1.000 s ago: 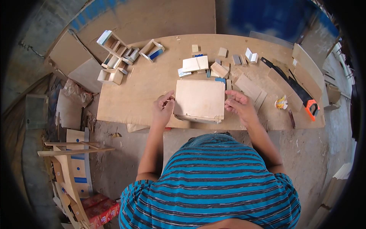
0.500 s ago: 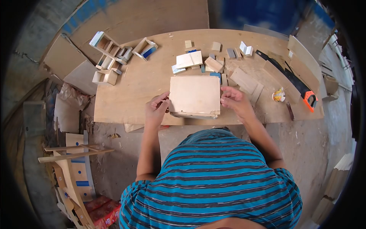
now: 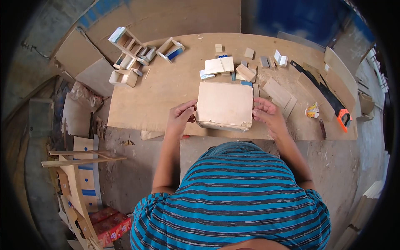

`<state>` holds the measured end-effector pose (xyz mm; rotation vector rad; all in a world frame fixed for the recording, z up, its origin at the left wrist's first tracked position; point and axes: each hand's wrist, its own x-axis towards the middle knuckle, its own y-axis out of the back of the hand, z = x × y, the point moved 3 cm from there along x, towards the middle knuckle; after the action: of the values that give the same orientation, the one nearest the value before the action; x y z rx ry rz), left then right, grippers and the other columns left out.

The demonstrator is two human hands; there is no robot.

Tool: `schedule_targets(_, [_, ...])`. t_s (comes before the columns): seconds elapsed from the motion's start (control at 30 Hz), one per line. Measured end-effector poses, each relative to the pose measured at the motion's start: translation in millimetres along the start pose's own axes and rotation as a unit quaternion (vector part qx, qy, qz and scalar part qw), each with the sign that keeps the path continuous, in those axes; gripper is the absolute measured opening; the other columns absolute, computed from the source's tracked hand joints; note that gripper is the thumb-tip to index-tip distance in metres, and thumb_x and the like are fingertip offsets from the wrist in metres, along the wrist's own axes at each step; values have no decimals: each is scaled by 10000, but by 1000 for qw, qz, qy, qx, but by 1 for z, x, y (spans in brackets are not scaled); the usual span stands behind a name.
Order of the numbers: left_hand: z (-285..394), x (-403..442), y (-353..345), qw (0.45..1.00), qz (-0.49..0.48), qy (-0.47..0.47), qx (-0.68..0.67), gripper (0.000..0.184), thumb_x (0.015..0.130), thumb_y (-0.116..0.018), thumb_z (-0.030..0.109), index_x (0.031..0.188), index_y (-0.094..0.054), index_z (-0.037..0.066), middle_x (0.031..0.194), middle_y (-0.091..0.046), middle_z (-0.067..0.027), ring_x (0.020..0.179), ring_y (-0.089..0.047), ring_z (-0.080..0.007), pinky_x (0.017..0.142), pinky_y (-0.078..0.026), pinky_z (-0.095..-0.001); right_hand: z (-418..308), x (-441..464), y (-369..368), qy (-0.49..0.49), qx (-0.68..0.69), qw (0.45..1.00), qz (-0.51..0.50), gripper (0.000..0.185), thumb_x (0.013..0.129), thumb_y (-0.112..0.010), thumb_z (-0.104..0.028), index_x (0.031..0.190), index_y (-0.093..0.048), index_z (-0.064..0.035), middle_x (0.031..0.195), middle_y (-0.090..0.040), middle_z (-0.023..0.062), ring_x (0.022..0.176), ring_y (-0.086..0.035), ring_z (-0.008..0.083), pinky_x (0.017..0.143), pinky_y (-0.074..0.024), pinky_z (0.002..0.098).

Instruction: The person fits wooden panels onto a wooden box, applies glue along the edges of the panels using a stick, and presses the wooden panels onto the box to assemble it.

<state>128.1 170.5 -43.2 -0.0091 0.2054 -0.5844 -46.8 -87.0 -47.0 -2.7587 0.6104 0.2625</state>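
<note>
At the near edge of the workbench is a small wooden box (image 3: 225, 104) with a flat, pale square panel on top. The panel's front edge looks chipped, and a lower board shows just beneath it. My left hand (image 3: 181, 118) has its fingers curled against the box's left side. On the opposite side, my right hand (image 3: 270, 116) grips the right edge between thumb and fingers. The inside of the box and its underside are hidden. Just beyond it lies a pile of small wood blocks and offcuts (image 3: 219, 65), some with blue faces.
Several open wooden boxes (image 3: 123, 78) stand at the bench's back left. On the right are a handsaw (image 3: 323, 91) with an orange handle, a small printed cup (image 3: 312, 110) and thin boards (image 3: 280, 92). A wooden frame (image 3: 79, 183) stands on the floor at left.
The view has shifted, so the bench and its contents appear farther right. My right hand's fingers have closed in against the box's edge; my left hand stays at its side.
</note>
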Motion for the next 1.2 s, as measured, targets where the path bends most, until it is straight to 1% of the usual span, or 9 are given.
schedule_targets(0.3, [8, -7, 3, 997, -4, -53, 47, 302, 864, -593, 50, 1160, -650, 26, 907, -641, -7, 700, -550, -50, 587, -451, -203, -24, -14, -17, 38, -8, 999, 21, 451, 794, -661, 0, 1224, -524, -12, 890, -619, 24, 783, -573, 93, 703, -463, 227])
schedule_targets(0.4, [33, -14, 3, 992, -8, -125, 29, 347, 880, -579, 106, 1207, -601, -10, 1014, -634, -51, 783, -580, -83, 647, -467, -222, -56, -29, -37, 179, -48, 983, 11, 473, 792, -693, -36, 1236, -532, -25, 942, -616, 50, 821, -590, 97, 730, -493, 248])
schedule_targets(0.5, [70, -23, -4, 977, -41, -202, -56, 476, 883, -580, 215, 1287, -520, -29, 1185, -579, -95, 941, -576, -126, 733, -474, -254, -101, -51, -73, 367, -198, 908, 45, 430, 738, -689, 2, 1156, -614, -60, 954, -625, 53, 842, -619, 141, 728, -518, 284])
schedule_targets(0.57, [82, -23, -3, 959, -100, -245, -101, 680, 892, -546, 390, 1400, -367, -26, 1350, -479, -140, 1148, -526, -191, 876, -468, -320, -117, -62, -89, 498, -334, 800, 30, 427, 684, -693, 19, 1096, -658, -88, 968, -629, 50, 857, -632, 176, 734, -532, 305])
schedule_targets(0.67, [100, -39, -31, 927, -110, -206, -295, 917, 834, -559, 560, 1430, -250, -64, 1383, -439, -167, 1175, -517, -244, 952, -453, -372, -108, -71, -108, 610, -453, 650, 28, 373, 672, -668, -51, 1032, -702, -142, 1028, -638, 19, 911, -629, 215, 817, -521, 350])
schedule_targets(0.83, [87, -46, -60, 949, -121, -37, -289, 532, 868, -584, 96, 1335, -365, -35, 1269, -518, -154, 1177, -524, -252, 1005, -423, -389, -82, -90, -103, 585, -550, 592, 72, 310, 740, -613, -160, 1034, -707, -195, 1093, -633, -14, 1051, -585, 204, 968, -432, 403])
schedule_targets(0.97, [82, -44, -73, 955, -137, -33, -262, 528, 867, -582, 100, 1331, -365, -30, 1255, -525, -159, 1164, -533, -253, 988, -440, -395, -76, -104, -75, 552, -594, 549, 202, 323, 748, -626, -118, 1052, -707, -189, 1156, -621, 32, 1101, -566, 242, 1010, -390, 436])
schedule_targets(1.07, [75, -43, -81, 950, -149, -40, -271, 519, 865, -595, 98, 1324, -379, -13, 1239, -539, -147, 1146, -547, -240, 968, -460, -390, -79, -116, -39, 462, -572, 605, 306, 347, 766, -619, -61, 1101, -688, -122, 1205, -600, 101, 1118, -559, 285, 1017, -381, 409])
schedule_targets(1.2, [70, -51, -108, 935, -180, -22, -305, 492, 870, -612, 95, 1310, -411, 9, 1221, -564, -126, 1115, -572, -210, 945, -482, -358, -63, -126, -2, 360, -201, 882, 227, 394, 828, -589, -40, 1221, -598, -24, 1228, -582, 128, 1108, -557, 225, 978, -402, 328])
